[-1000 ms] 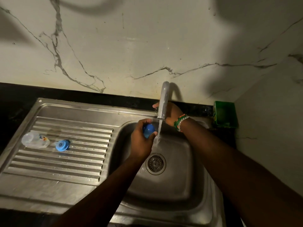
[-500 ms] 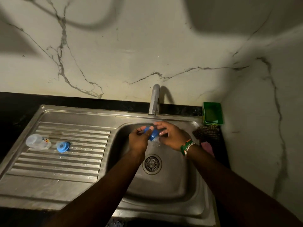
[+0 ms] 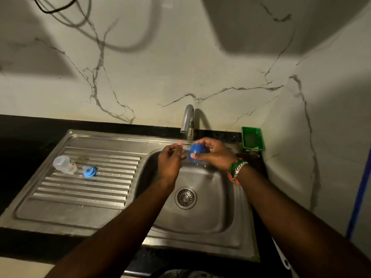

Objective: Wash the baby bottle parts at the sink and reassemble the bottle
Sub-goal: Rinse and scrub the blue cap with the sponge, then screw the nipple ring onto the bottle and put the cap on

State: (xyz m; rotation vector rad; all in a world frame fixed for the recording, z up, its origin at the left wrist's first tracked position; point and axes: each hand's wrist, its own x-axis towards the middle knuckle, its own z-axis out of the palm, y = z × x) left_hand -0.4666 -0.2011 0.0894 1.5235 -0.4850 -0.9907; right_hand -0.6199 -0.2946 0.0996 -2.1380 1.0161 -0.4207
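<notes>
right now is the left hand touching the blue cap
Apart. The head view shows a strip of sink between the left hand and the blue cap, gripped by the right hand.

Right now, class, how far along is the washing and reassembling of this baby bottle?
Done, apparently: a clear plastic bottle body and a blue round ring piece lie apart on the steel sink's ribbed drainboard, and no water shows at the curved metal tap. In hand: the right hand holds a blue dome-shaped cap over the basin; the left hand is empty. Left: reassembly, not yet begun.

A green tub sits against the marble wall.
</notes>
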